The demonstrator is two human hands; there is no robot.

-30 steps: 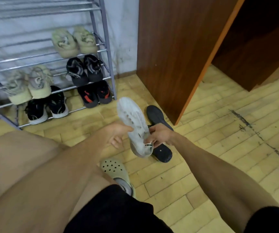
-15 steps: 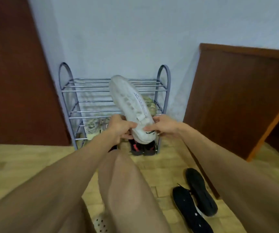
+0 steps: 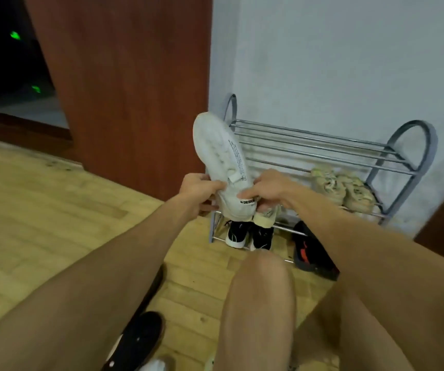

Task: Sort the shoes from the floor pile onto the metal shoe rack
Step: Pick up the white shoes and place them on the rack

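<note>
The left hand (image 3: 200, 194) and the right hand (image 3: 267, 191) both grip a white shoe (image 3: 219, 156) at its heel end. It points up in the air, in front of the metal shoe rack (image 3: 309, 135). Tan shoes (image 3: 341, 187) sit on a shelf. Black shoes (image 3: 247, 232) sit at the bottom. Another black shoe (image 3: 142, 336) lies on the floor (image 3: 41, 210).

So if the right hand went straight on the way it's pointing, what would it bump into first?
The white shoe: the right hand pinches its heel, pointing left across it. Past the shoe comes the left hand, gripping the other side. The metal shoe rack looks farther back, but depth is unclear.
</note>
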